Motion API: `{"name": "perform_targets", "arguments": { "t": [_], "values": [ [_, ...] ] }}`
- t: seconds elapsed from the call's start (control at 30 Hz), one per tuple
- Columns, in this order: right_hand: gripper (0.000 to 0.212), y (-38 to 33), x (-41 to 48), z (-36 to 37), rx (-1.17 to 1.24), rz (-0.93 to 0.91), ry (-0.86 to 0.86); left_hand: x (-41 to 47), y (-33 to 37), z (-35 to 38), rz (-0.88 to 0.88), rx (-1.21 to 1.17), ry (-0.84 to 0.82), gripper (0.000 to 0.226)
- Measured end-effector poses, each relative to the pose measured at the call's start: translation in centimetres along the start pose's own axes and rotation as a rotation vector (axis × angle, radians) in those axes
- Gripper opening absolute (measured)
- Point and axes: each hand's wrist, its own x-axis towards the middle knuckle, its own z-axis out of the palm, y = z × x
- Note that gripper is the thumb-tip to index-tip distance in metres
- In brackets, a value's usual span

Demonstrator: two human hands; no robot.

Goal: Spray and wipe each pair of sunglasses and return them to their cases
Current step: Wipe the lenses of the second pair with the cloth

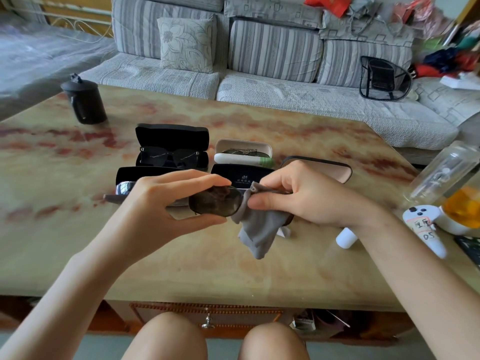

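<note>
Above the middle of the glossy marble-patterned tabletop (181, 268), the left hand (155, 203) pinches a pair of brown-tinted oval sunglasses (215, 202), thumb beneath and fingers curled over the left lens rim. The right hand (306, 196) has its fingers clamped on a soft grey microfibre cloth (259, 229) wrapped round the other lens, with the loose end drooping. Just beyond lie open cases: a black hard-shell case (171, 135) cradling angular black sunglasses (172, 155), and a white rounded case (242, 146) to its right.
</note>
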Motion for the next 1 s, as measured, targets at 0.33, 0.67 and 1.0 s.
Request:
{"name": "perform_targets", "arguments": {
  "t": [0.33,0.67,1.0],
  "values": [
    [0.015,1.6,-1.7,-2.2,0.137,-0.026,-0.005,-0.3,-0.3,-0.8,-0.057,-0.017,0.061,0.043],
    [0.016,1.4,-2.3,-2.4,0.168,0.032,-0.106,-0.6,-0.5,-0.5,-0.093,-0.059,0.021,0.046],
    [0.017,0.3,-1.6,-0.7,-0.055,0.034,0.027,-0.3,-0.2,-0.3,-0.058,-0.020,-0.014,0.045]
  ]
}}
